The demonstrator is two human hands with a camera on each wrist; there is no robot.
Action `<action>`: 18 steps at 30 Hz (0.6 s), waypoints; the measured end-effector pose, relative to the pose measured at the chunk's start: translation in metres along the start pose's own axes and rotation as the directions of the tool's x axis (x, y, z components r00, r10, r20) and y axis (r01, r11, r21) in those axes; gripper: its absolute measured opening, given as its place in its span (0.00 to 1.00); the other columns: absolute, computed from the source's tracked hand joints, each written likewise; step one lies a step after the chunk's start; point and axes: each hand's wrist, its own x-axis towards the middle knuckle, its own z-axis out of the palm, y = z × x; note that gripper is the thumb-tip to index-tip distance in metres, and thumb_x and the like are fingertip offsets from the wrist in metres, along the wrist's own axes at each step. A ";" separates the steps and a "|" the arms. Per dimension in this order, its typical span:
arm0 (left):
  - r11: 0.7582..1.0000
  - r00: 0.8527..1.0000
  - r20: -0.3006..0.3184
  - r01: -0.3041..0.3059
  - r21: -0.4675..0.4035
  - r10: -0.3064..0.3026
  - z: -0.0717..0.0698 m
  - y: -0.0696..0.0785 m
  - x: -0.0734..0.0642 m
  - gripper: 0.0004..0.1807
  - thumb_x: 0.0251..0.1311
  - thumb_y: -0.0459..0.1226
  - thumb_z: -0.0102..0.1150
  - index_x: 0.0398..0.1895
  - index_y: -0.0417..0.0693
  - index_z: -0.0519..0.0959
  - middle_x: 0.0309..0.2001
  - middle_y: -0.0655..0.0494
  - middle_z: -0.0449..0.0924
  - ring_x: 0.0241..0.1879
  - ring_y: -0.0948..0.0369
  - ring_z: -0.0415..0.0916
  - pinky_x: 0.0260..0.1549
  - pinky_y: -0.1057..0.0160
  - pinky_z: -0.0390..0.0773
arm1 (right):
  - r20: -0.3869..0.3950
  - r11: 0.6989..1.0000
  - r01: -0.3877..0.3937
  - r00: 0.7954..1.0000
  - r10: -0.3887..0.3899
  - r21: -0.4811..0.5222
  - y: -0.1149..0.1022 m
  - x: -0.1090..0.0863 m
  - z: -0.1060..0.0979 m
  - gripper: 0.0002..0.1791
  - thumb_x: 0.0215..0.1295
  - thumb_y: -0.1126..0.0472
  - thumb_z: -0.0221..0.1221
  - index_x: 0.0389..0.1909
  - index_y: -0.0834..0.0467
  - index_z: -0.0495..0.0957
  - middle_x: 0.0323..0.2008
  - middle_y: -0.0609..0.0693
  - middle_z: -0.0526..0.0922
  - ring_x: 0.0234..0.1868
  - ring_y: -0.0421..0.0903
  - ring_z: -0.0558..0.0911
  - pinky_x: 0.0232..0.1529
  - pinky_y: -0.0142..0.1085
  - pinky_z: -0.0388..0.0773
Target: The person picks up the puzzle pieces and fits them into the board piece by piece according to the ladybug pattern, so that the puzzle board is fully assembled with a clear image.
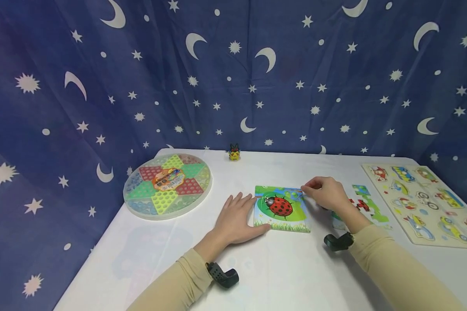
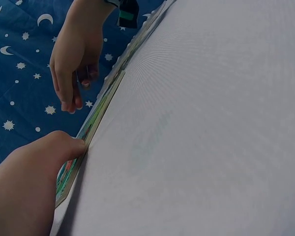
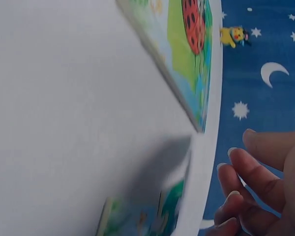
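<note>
A ladybug jigsaw puzzle [image 1: 280, 207] lies flat on the white table in front of the person. The left hand [image 1: 236, 218] rests along its left side, fingers spread and fairly straight. Its thumb [image 2: 74, 147] touches the puzzle's front edge. Over the far right corner hovers the right hand [image 1: 327, 193], its fingers loosely bent. In the right wrist view, nothing shows between those fingers [image 3: 258, 179]. To the right, partly behind the right forearm, lie puzzle pieces [image 1: 375, 210] with green, blue and red print.
A round Chinese checkers board [image 1: 140, 207] lies at the left. A small yellow toy figure [image 1: 234, 153] stands at the back edge. A wooden peg puzzle board [image 1: 406, 222] with vehicle pictures covers the right side. A blue curtain [image 1: 218, 108] with moons and stars hangs behind the table.
</note>
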 end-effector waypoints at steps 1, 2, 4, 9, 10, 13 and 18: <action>1.000 1.000 0.001 0.000 -0.001 0.000 0.000 0.001 0.000 0.53 0.57 0.74 0.51 0.79 0.52 0.64 0.76 0.52 0.63 0.78 0.49 0.51 0.77 0.47 0.44 | 0.000 1.000 -0.009 1.000 0.009 -0.007 0.003 -0.001 -0.003 0.19 0.71 0.47 0.62 0.46 0.60 0.84 0.40 0.55 0.85 0.37 0.51 0.78 0.34 0.41 0.75; 1.000 1.000 0.002 0.000 -0.002 0.000 0.000 0.001 0.000 0.53 0.57 0.74 0.51 0.79 0.52 0.64 0.76 0.52 0.63 0.78 0.49 0.51 0.77 0.47 0.44 | 0.000 1.000 -0.018 1.000 0.018 -0.017 0.006 -0.001 -0.005 0.20 0.72 0.46 0.62 0.46 0.60 0.83 0.39 0.55 0.84 0.37 0.51 0.78 0.35 0.42 0.75; 1.000 1.000 0.007 0.000 -0.005 0.000 -0.001 0.002 -0.001 0.53 0.57 0.74 0.51 0.79 0.52 0.63 0.76 0.52 0.63 0.78 0.49 0.51 0.77 0.48 0.43 | 0.004 0.999 -0.033 0.999 0.033 -0.030 0.012 -0.002 -0.010 0.20 0.72 0.46 0.61 0.46 0.61 0.83 0.40 0.56 0.84 0.37 0.52 0.78 0.36 0.43 0.75; 1.000 1.000 0.005 -0.004 -0.007 0.004 0.000 0.002 -0.001 0.53 0.57 0.74 0.51 0.79 0.52 0.63 0.76 0.52 0.63 0.78 0.49 0.51 0.77 0.47 0.44 | 0.018 0.997 -0.054 0.998 0.055 -0.052 0.022 -0.007 -0.017 0.21 0.72 0.47 0.61 0.46 0.63 0.82 0.40 0.57 0.83 0.38 0.53 0.77 0.34 0.41 0.75; 1.000 1.000 0.003 -0.006 -0.008 0.006 0.000 0.002 -0.001 0.53 0.57 0.74 0.51 0.79 0.52 0.63 0.76 0.52 0.64 0.78 0.49 0.51 0.77 0.47 0.44 | 0.022 0.997 -0.057 0.998 0.059 -0.052 0.025 -0.007 -0.018 0.21 0.72 0.47 0.61 0.46 0.64 0.82 0.39 0.57 0.83 0.37 0.53 0.77 0.34 0.41 0.74; 1.000 1.000 0.002 -0.005 -0.010 0.005 0.000 0.002 -0.002 0.53 0.57 0.74 0.51 0.79 0.52 0.63 0.76 0.52 0.64 0.78 0.49 0.51 0.77 0.47 0.44 | 0.030 0.996 -0.068 0.997 0.070 -0.054 0.031 -0.008 -0.021 0.20 0.72 0.48 0.61 0.46 0.64 0.82 0.38 0.57 0.83 0.36 0.52 0.77 0.33 0.40 0.75; 1.000 1.000 0.002 0.004 -0.014 -0.004 0.000 0.002 -0.003 0.53 0.57 0.74 0.51 0.79 0.53 0.63 0.76 0.52 0.64 0.78 0.49 0.51 0.77 0.48 0.43 | 0.041 0.992 -0.086 0.995 0.090 -0.091 0.042 -0.007 -0.027 0.20 0.72 0.49 0.60 0.47 0.65 0.81 0.37 0.57 0.83 0.36 0.52 0.77 0.35 0.41 0.76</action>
